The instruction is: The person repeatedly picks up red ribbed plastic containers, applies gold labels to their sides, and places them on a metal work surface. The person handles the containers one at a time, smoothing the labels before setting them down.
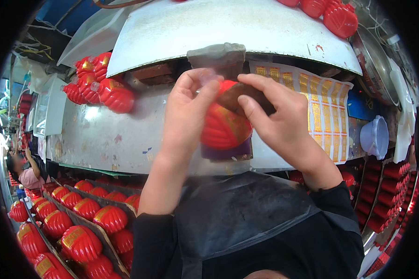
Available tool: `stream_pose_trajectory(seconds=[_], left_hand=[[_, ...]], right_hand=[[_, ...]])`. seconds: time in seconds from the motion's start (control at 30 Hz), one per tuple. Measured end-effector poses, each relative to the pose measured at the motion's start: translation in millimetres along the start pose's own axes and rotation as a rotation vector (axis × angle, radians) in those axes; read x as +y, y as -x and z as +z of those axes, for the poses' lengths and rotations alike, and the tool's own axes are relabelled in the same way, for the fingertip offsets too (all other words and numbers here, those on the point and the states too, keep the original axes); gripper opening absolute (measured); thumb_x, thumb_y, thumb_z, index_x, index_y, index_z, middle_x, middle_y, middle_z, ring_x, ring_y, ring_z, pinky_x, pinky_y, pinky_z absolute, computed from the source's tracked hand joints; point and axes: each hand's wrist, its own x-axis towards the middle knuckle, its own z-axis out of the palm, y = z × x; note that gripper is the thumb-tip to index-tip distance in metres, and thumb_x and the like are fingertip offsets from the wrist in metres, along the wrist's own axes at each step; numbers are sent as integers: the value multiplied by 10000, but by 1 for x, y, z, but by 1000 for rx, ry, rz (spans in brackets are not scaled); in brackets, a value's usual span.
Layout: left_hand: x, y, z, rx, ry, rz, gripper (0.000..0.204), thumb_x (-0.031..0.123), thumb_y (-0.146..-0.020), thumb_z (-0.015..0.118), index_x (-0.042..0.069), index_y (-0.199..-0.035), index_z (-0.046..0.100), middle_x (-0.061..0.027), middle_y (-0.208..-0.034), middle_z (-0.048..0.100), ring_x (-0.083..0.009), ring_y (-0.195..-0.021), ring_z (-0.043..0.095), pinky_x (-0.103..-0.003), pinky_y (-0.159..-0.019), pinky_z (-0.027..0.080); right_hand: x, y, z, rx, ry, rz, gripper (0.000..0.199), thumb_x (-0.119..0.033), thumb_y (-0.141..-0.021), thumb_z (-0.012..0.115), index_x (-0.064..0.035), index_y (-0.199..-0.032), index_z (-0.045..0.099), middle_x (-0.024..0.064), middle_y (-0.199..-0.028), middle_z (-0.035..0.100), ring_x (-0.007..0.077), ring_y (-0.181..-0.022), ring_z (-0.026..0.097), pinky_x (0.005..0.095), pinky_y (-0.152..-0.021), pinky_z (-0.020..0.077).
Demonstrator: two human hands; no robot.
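A red ribbed bottle with a gold label stands in front of me, over a dark purple block on the bench. My left hand is at the upper left of the bottle, thumb and finger pinched on something translucent; I cannot tell if it is the bottle's neck or a bit of film. Between the thumb and fingers of my right hand is a flat brown piece, pressed against or just over the bottle's upper front. It hides part of the bottle.
Gold labels on a white sheet lie to the right, near a lilac tub. Several red bottles rest at the bench's left. A white board spans the back. Trays of bottles stand lower left; a co-worker is at far left.
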Motion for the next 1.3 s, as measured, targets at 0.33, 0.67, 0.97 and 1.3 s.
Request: stream_pose_trajectory(seconds=[0.33, 0.67, 0.97, 1.3], left_hand=[[-12, 16, 1, 125, -59, 162, 204, 141, -1032, 702, 10, -1173, 634, -44, -1131, 680, -115, -1063, 626, -289, -954, 513], [5, 66, -45, 221, 70, 299, 212, 125, -1050, 671, 8, -1219, 617, -73, -1148, 697, -127, -1087, 637, -301, -1003, 516], [46, 84, -156, 674, 103, 609, 160, 158, -1078, 637, 28, -1170, 628, -92, -1118, 707, -141, -1035, 661, -319, -957, 550], [41, 15, -296, 1103, -746, 514, 351, 216, -1036, 675, -39, -1276, 658, -148, -1222, 704, -248, -1101, 660, -381, -1008, 516]], right_hand=[[-23, 27, 12, -107, 66, -554, 363, 109, -810, 773, -12, -1152, 750, 173, -985, 769, 296, -843, 767, 338, -753, 615], [-12, 43, 45, 41, -1, -640, 212, 32, -798, 758, -57, -989, 733, 144, -1006, 768, 313, -905, 770, 373, -766, 614], [8, 62, 49, -378, -194, -225, 233, 105, -882, 696, -6, -1084, 731, 133, -1078, 778, 238, -986, 764, 327, -832, 597], [120, -11, -107, 34, -555, 827, 202, -224, -995, 633, -48, -980, 733, -6, -736, 610, 100, -683, 593, 261, -637, 483]])
